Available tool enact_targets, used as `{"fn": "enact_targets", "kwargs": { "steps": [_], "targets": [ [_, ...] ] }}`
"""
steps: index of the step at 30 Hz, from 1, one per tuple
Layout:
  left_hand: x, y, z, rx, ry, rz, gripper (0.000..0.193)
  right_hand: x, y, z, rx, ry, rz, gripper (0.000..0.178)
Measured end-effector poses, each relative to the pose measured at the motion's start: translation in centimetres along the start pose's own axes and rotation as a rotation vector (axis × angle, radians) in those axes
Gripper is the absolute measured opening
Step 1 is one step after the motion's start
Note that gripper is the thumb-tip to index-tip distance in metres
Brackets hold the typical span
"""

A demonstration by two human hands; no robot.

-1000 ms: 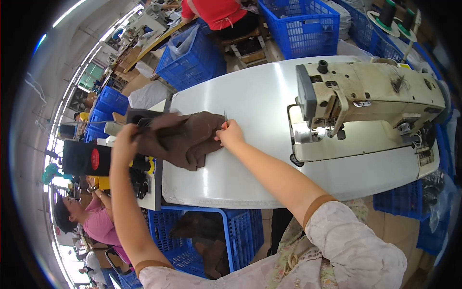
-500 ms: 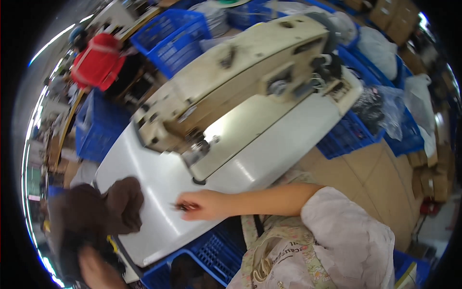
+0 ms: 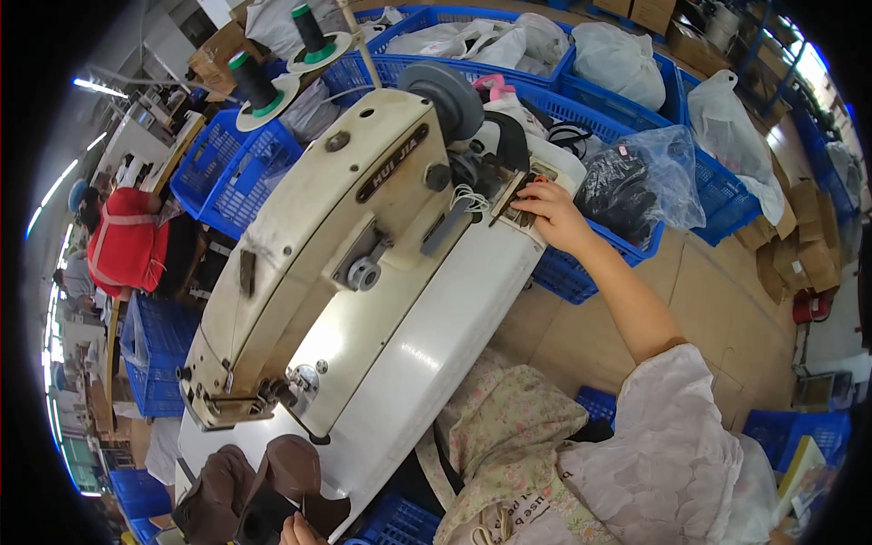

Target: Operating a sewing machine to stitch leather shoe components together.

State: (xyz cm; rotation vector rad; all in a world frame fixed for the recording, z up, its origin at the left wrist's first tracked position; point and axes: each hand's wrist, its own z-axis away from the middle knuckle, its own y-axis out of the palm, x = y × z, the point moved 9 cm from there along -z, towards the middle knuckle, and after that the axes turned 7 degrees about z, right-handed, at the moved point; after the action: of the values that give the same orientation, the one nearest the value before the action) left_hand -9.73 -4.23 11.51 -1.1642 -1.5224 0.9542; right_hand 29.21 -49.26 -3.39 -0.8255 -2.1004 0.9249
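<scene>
At the lower edge, the fingertips of my left hand (image 3: pixel 300 530) are closed on a brown fabric piece (image 3: pixel 292 465) with rounded, cup-like parts and a dark panel. It lies at the near left end of the white sewing table, below the needle end of a cream sewing machine (image 3: pixel 300 236). My right arm reaches to the table's far right end. There my right hand (image 3: pixel 552 214) is closed, fingertips down in a small recessed tray (image 3: pixel 542 171) beside the machine's handwheel (image 3: pixel 443 102). Something small and orange-red shows at the fingers; I cannot make out what it is.
Two dark thread cones (image 3: pixel 256 84) stand behind the machine. Blue plastic crates (image 3: pixel 618 95) with white bags surround the table's far side. A clear bag of black items (image 3: pixel 627 182) lies near my right hand. A person in red (image 3: pixel 127 238) sits at the far left.
My right hand has moved from the near part of the table to the tray at its far right end. The brown fabric has come down and right, and the view has shifted.
</scene>
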Motion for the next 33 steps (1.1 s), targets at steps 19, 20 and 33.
{"fn": "enact_targets", "kwargs": {
  "steps": [19, 20, 33],
  "targets": [
    [1.0, 1.5, -1.6, 0.095, -0.07, -0.065, 0.011, -19.6, 7.5, -18.2, 0.309, 0.556, 0.195, 0.052],
    [1.1, 1.4, -1.5, 0.106, -0.076, -0.076, 0.011, -18.5, 7.6, -18.7, 0.288, 0.541, 0.144, 0.052],
    [0.2, 0.3, -2.7, 0.066, -0.033, -0.061, 0.009, -15.9, -2.0, -16.9, -0.196, 0.741, -0.129, 0.049]
  ]
}}
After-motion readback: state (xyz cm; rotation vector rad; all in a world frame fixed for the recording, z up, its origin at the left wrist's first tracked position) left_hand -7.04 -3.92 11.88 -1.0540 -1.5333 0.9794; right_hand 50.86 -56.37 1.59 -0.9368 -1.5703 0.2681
